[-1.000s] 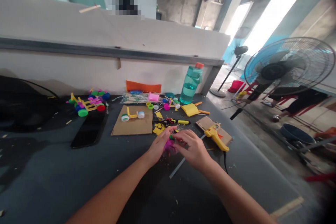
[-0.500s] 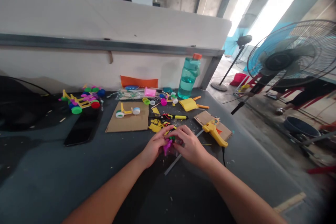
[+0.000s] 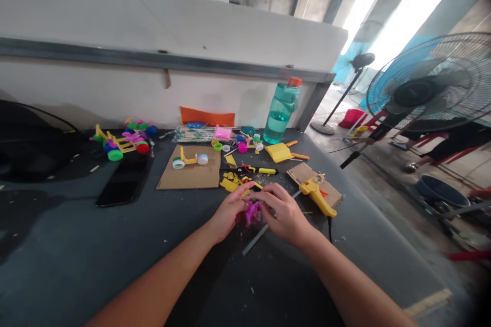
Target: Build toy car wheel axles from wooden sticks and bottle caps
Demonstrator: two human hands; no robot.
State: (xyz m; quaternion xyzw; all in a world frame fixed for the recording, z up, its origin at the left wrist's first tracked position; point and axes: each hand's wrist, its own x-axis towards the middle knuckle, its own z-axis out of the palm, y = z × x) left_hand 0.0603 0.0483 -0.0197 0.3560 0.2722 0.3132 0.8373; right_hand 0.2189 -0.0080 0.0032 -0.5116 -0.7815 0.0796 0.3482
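Just in front of me on the dark table, my two hands meet around a small purple piece (image 3: 252, 213) with a bit of green at its top; fingers hide its exact kind. My left hand (image 3: 227, 215) pinches it from the left. The fingers of my right hand (image 3: 284, 216) are curled and closed on its right side. Under my right hand runs a thin grey strip (image 3: 251, 245). Yellow scraps (image 3: 230, 184) and a yellow-handled cutting tool (image 3: 261, 169) lie just beyond my fingertips. A yellow glue gun (image 3: 317, 197) rests to the right on cardboard.
A cardboard sheet (image 3: 187, 179) carries a small yellow wheeled model (image 3: 192, 159). Left of it are a black phone (image 3: 125, 181) and colourful wheeled models (image 3: 120, 144). A teal water bottle (image 3: 281, 115), bottle caps and orange-handled scissors (image 3: 299, 156) stand or lie behind. A fan (image 3: 418, 92) is at right.
The hands stay together, turning the purple piece slightly, so more of it shows and less green. The whole view has shifted a little.
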